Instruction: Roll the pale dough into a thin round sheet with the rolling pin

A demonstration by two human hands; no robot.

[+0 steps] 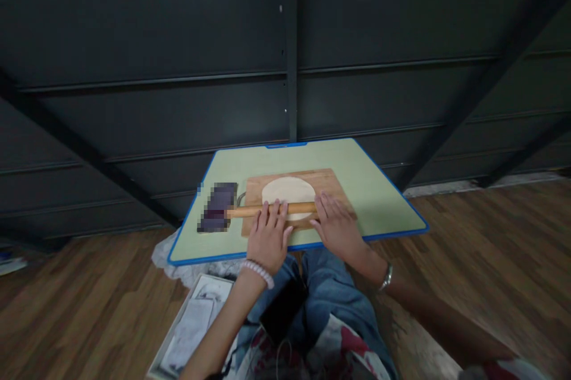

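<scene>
A wooden rolling pin (pixel 297 208) lies across a round, flat sheet of dough (pixel 288 188) on a wooden cutting board (pixel 328 179). My left hand (pixel 267 240) rests on the pin left of its middle, fingers stretched flat over the top and thumb out to the side. Over the right end of the pin lies my right hand (pixel 336 225), also with its fingers extended and the thumb apart. Neither hand wraps round the pin. The near part of the dough is partly hidden by the hands and the pin.
The board sits on a small pale green table (pixel 379 190) with a blue rim. A dark, pixelated flat object (pixel 217 207) lies at its left. A black phone (pixel 284 308) rests on my lap. Beside my left leg stands an open box (pixel 191 326); dark panels (pixel 178 112) rise behind.
</scene>
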